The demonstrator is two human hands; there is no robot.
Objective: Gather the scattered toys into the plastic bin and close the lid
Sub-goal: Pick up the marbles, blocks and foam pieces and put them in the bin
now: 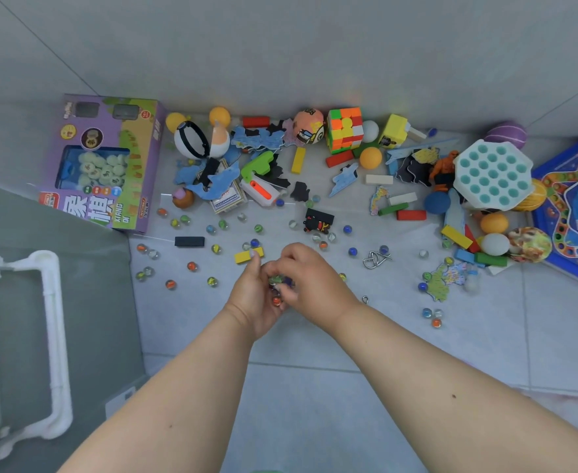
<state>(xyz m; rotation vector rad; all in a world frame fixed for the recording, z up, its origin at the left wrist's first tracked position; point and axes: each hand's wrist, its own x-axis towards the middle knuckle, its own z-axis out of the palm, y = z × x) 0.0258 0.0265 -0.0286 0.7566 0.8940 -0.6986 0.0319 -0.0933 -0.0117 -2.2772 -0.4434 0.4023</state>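
Note:
Toys lie scattered over the tiled floor along the wall: several glass marbles (192, 266), coloured blocks (298, 160), a puzzle cube (345, 130), balls (370, 157) and puzzle pieces (446, 279). My left hand (251, 297) is cupped palm up and holds several marbles (276, 291). My right hand (309, 274) is right beside it, fingers curled down onto those marbles. A yellow block (245, 256) lies just beyond my left fingertips. The grey plastic bin (76, 302) with its white handle (50, 322) stands at the left.
A purple chess box (110, 165) stands beside the bin at the back left. A blue game board (574, 213) lies at the right edge, next to a white and teal pop toy (492, 175). A metal ring puzzle (374, 259) lies right of my hands.

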